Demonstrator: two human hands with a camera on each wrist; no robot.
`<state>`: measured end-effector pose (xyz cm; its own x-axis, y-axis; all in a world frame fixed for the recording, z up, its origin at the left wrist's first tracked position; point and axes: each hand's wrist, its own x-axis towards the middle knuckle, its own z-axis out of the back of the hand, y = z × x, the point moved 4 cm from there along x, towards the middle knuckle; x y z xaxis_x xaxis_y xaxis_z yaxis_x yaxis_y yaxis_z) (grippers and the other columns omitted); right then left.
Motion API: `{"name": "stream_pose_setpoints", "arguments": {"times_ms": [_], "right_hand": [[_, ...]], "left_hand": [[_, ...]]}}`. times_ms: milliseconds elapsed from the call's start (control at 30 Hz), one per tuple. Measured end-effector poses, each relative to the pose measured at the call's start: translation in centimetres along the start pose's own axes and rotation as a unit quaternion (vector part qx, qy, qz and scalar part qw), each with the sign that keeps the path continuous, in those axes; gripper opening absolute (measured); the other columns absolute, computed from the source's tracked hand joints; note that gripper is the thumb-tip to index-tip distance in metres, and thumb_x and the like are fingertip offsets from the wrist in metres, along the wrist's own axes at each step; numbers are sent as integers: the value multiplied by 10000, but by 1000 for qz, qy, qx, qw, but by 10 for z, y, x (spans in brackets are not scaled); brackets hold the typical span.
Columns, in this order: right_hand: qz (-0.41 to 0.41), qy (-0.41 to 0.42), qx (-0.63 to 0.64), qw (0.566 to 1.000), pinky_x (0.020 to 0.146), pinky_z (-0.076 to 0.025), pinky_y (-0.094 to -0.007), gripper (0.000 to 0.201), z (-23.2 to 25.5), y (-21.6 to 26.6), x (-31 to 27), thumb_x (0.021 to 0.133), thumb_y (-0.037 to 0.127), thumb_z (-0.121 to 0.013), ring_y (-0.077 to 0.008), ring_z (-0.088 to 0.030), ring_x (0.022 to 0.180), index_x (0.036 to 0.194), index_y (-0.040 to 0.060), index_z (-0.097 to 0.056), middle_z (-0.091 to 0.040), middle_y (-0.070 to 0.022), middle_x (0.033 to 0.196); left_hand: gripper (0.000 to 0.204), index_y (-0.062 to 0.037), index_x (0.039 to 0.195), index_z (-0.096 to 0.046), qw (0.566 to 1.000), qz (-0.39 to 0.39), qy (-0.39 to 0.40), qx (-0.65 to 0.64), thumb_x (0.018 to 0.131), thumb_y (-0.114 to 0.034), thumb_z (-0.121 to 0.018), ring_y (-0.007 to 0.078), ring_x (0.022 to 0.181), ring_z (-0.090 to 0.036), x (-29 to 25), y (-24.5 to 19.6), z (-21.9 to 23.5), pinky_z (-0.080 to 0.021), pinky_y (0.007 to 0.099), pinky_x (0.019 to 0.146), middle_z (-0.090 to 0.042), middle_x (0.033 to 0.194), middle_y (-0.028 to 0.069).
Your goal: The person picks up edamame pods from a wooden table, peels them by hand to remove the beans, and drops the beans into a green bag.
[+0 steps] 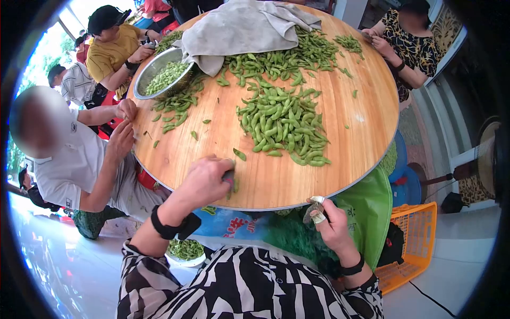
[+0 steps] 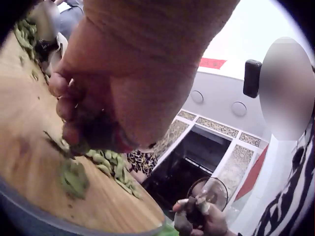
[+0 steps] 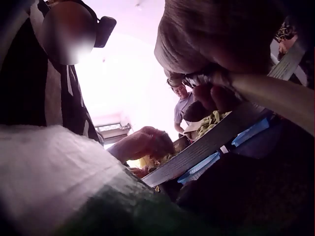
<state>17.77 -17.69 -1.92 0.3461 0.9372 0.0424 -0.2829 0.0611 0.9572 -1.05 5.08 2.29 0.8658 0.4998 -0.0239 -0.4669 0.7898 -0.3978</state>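
Over the near edge of the round wooden table (image 1: 180, 141) my left hand (image 1: 204, 181) reaches down with its fingers curled. Dark grey and pinkish material shows at its fingertips; I cannot tell whether the hand grips a pod. Right beside it lie a few green soybean pods (image 2: 75, 178). My right hand (image 1: 333, 226) is lower, just off the table's near edge, its thumb and fingers loosely bent, with no pod visible between them. White and grey wraps (image 1: 317, 212) cover some of its fingers. Beyond both hands spreads a large heap of soybean pods (image 1: 284, 119).
A metal colander (image 1: 141, 87) of shelled beans stands at the left, beside a grey cloth (image 1: 239, 34) over more pods. People sit around the table. Below are a green bag (image 1: 372, 199), an orange crate (image 1: 422, 244) and a bowl of pods (image 1: 186, 249).
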Motion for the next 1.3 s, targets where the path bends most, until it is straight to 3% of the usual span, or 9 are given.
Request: {"name": "stream_pose_setpoints", "arguments": {"times_ms": [33,100,300,533,700,833,933,1033,1300], "right_hand": [[-18,4,11,1000,697,-498,-285,289,0,-2,0,913,145,-591,-178,-635,743,1131,-42,-572,-641,-113,825],[-36,15,23,999,698,-498,-284,289,-3,-1,0,916,145,-586,-172,-635,751,1134,-43,-571,-641,-111,829],[-14,31,-1,999,707,-501,-285,290,-9,7,4,919,124,-559,-162,-625,746,1153,-47,-561,-640,-101,838],[-43,12,83,996,532,-397,-213,329,-8,2,-2,929,112,-480,-55,-467,566,1218,-28,-546,-515,13,724],[-22,-7,120,992,499,-363,-203,364,-10,4,7,943,137,-453,-47,-437,535,1261,-25,-527,-502,17,682],[-57,-17,163,985,480,-342,-195,402,-13,16,18,959,135,-416,-48,-415,511,1332,1,-478,-491,9,620],[-70,-12,208,976,468,-339,-194,434,-15,19,24,971,131,-383,-52,-411,505,1392,30,-420,-496,-3,619],[-67,-10,266,962,458,-341,-196,442,-19,23,27,983,141,-377,-59,-425,500,1413,39,-384,-521,-25,637],[-49,-3,319,946,422,-348,-220,480,-22,18,21,1001,260,-400,-88,-436,464,1410,8,-375,-523,-66,612]], "left_hand": [[124,-33,808,-600,1000,3,0,1,688,-53,-623,374,776,-587,0,-1,5,-480,447,697,-593,761,182],[120,-40,797,-583,986,-74,-116,91,703,-75,-648,343,852,-584,1,-10,20,-482,433,724,-577,815,147],[176,-37,880,-574,987,-115,-116,-6,727,-56,-659,343,892,-560,58,-30,-20,-472,426,735,-528,908,143],[207,-27,899,-570,977,-137,-160,35,713,-37,-659,364,872,-558,75,-40,-41,-474,437,713,-517,888,152],[195,-12,887,-602,986,-47,-84,-138,710,-16,-685,326,798,-594,71,-22,-34,-484,394,686,-588,847,145],[187,0,921,-629,966,-21,-121,-228,746,-19,-694,238,726,-603,66,-27,-22,-483,340,667,-627,806,101],[174,-9,968,-650,926,-4,-68,-371,802,-43,-688,123,687,-562,55,-48,-23,-461,273,619,-631,775,37],[146,-38,984,-673,838,53,47,-541,864,-122,-677,36,622,-505,45,-71,-36,-392,196,539,-606,718,-20],[182,-19,1016,-669,806,65,86,-583,861,-116,-679,42,611,-495,40,-85,-47,-391,201,540,-590,710,-25]]}}
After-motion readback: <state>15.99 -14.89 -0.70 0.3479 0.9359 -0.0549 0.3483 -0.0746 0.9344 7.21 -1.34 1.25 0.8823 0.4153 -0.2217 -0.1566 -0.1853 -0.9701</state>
